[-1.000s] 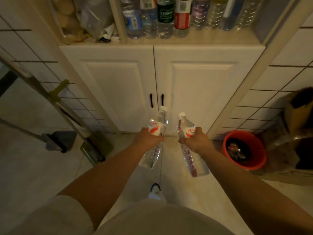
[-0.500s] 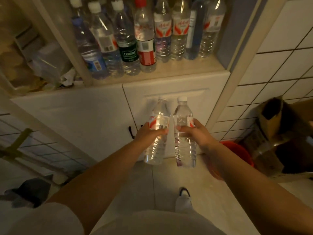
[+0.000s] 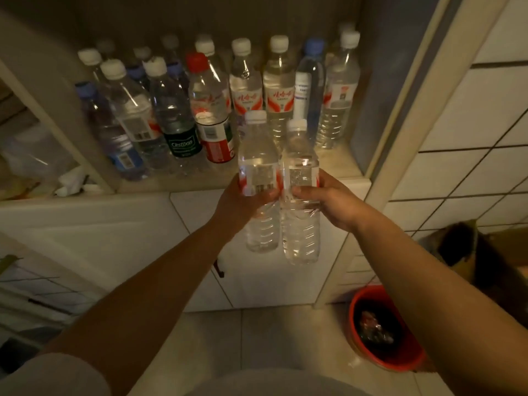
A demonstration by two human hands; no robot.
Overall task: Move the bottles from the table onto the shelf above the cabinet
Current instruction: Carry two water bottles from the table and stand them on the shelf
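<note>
Two clear water bottles with white caps are held upright side by side, touching, in front of the shelf. My left hand (image 3: 243, 202) grips the left bottle (image 3: 258, 167) around its red-and-white label. My right hand (image 3: 328, 200) grips the right bottle (image 3: 301, 235) at its middle. Both bottles hang just in front of and slightly below the shelf's front edge (image 3: 177, 185). The shelf holds several standing bottles, among them a red-capped bottle (image 3: 211, 110) and a green-labelled bottle (image 3: 174, 118).
White cabinet doors (image 3: 100, 232) lie below the shelf. A bare strip of shelf (image 3: 340, 164) shows at the front right. A red bucket (image 3: 383, 327) sits on the floor at the right, next to a brown cardboard box (image 3: 471, 250). Bags and paper fill the left compartment (image 3: 37, 161).
Both hands have lifted the two bottles from cabinet-door height up to the shelf's front edge. The bottles went from tilted apart to upright and touching. The view has tilted upward onto the shelf.
</note>
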